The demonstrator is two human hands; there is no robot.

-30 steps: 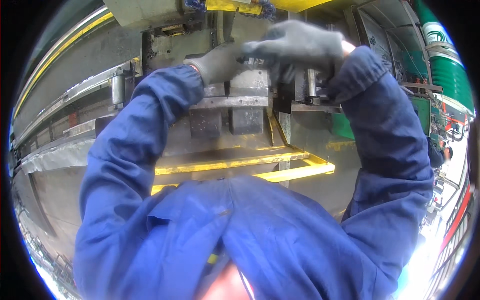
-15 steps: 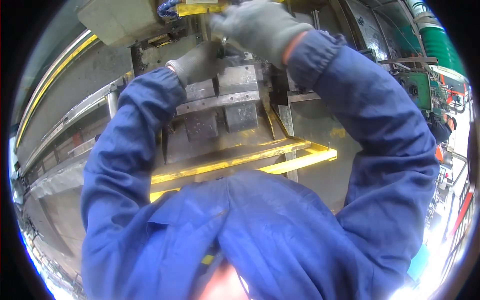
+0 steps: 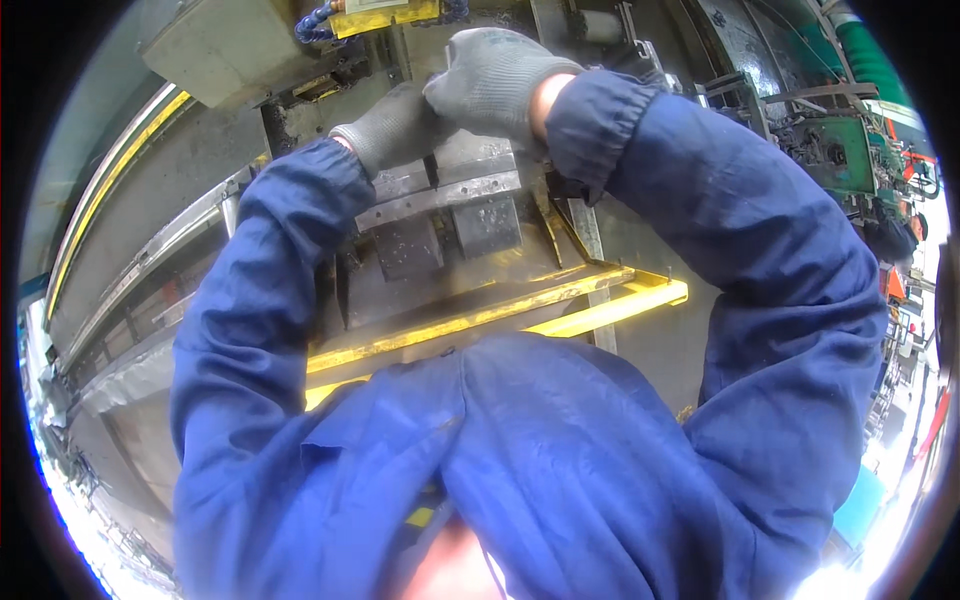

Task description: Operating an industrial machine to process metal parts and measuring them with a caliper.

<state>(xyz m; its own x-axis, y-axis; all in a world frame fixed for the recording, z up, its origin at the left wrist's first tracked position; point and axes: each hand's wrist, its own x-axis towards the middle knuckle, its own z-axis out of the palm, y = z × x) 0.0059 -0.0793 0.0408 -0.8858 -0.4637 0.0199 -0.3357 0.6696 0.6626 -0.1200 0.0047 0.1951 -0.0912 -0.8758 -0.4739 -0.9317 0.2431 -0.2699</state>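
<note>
Both hands wear grey knitted work gloves and meet over a metal fixture (image 3: 445,198) at the top of the view. My left hand (image 3: 393,128) is closed at the fixture's far left, its fingertips hidden behind my right hand. Beside and a little above it, my right hand (image 3: 497,82) is curled closed, back of the glove showing. Whatever either one grips is covered by the gloves. Below them, the fixture shows a drilled metal bar and two square blocks, the right block (image 3: 487,226) lighter and speckled.
Nearer my body run yellow-painted rails (image 3: 470,322). Beyond my hands hang a yellow-edged machine part (image 3: 388,17) and a blue segmented hose (image 3: 316,24). A grey machine housing (image 3: 215,50) stands far left, a green machine box (image 3: 836,153) on the right.
My right hand has come down and left, against my left hand, and is no longer blurred. A small dark metal piece seen between the hands is now hidden. The view has shifted slightly.
</note>
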